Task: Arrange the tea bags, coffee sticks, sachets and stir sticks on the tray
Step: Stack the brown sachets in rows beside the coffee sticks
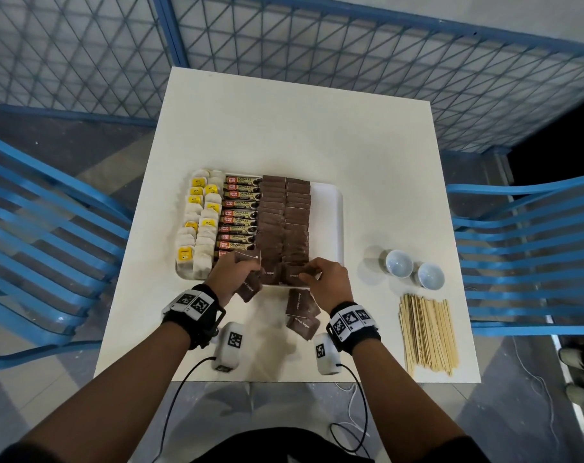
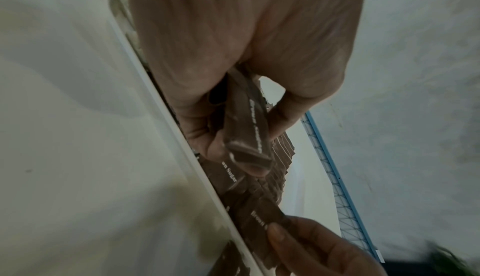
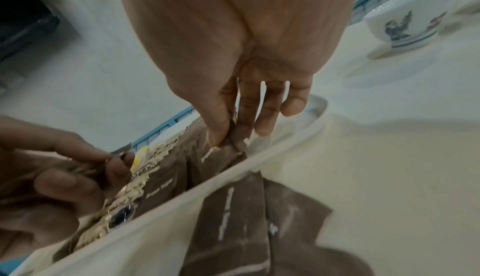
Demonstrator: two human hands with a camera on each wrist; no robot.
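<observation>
A white tray (image 1: 330, 208) holds rows of tea bags (image 1: 198, 225), coffee sticks (image 1: 239, 217) and two columns of brown sugar sachets (image 1: 284, 215). My left hand (image 1: 237, 270) grips a few brown sachets (image 2: 249, 128) over the tray's near edge. My right hand (image 1: 320, 279) pinches one brown sachet (image 3: 235, 136) at the near end of the right sachet column. Two loose sachets (image 1: 300, 314) lie on the table just in front of the tray. A bundle of wooden stir sticks (image 1: 429, 334) lies to the right.
Two small white bowls (image 1: 399, 263) (image 1: 431, 275) stand right of the tray, one with a blue pattern (image 3: 410, 21). Blue slatted chairs (image 1: 43, 248) flank the white table (image 1: 300, 128). A blue mesh fence stands behind.
</observation>
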